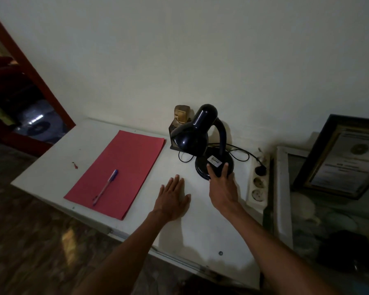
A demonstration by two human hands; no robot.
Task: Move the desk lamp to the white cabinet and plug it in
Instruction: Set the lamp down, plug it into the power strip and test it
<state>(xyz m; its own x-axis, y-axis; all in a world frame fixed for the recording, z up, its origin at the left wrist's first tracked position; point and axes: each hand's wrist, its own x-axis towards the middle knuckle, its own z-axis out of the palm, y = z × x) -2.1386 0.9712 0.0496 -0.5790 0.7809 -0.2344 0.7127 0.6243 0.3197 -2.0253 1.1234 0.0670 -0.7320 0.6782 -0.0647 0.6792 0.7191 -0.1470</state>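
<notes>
A black desk lamp (202, 139) stands upright on the white cabinet top (200, 231), near the wall. Its round base (216, 155) carries a white label. My right hand (221, 184) grips the front edge of that base, thumb on the left and fingers on the right. My left hand (173, 199) lies flat on the cabinet top, fingers spread, holding nothing. The lamp's black cord (239, 155) loops behind the base to a black plug (261, 170) sitting in the top socket of a white power strip (258, 185) at the cabinet's right edge.
A red folder (119, 173) with a purple pen (106, 187) on it lies on the left half. A small dark and gold object (180, 120) stands behind the lamp head. A framed certificate (341, 158) leans at the right. A red door frame (30, 71) is at left.
</notes>
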